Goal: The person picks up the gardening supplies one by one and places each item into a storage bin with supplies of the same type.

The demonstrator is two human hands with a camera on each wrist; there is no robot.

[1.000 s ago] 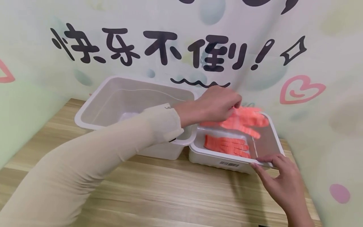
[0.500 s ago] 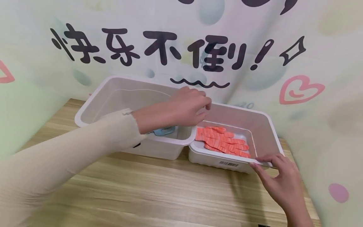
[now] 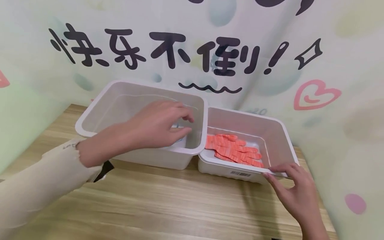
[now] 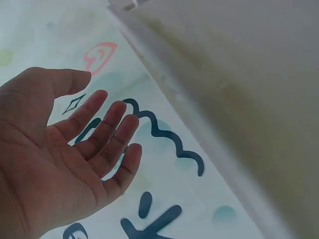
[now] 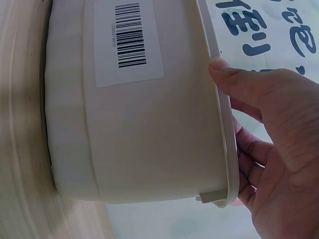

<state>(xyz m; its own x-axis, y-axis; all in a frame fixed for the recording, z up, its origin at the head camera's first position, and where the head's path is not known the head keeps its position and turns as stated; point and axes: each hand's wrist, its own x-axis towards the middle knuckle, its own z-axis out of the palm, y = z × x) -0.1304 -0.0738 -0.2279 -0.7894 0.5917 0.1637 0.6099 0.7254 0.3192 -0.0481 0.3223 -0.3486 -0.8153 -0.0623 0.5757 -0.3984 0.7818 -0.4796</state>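
My left hand (image 3: 159, 123) is over the larger white bin (image 3: 144, 158) on the left, its fingers loosely bent and nothing between them. In the left wrist view that hand (image 4: 84, 139) shows its bare palm. Beneath it, a bit of something blue (image 3: 180, 137) shows in the bin, mostly hidden. With thumb and fingers, my right hand (image 3: 297, 193) pinches the front right rim of the smaller white bin (image 3: 219, 169). The right wrist view has the thumb (image 5: 234, 79) on this rim beside a barcode label (image 5: 130, 40). Orange knitted gloves (image 3: 234, 148) lie overlapping in the smaller bin.
Both bins stand side by side on a wood-grain table (image 3: 168, 203), their rims meeting near the middle. Close behind them hangs a printed backdrop (image 3: 270, 86) with large dark characters, which also runs along both sides of the table.
My left hand let go of an orange glove, which dropped onto the other glove in the smaller bin. It then moved left over the larger bin. The right hand stayed at the rim.
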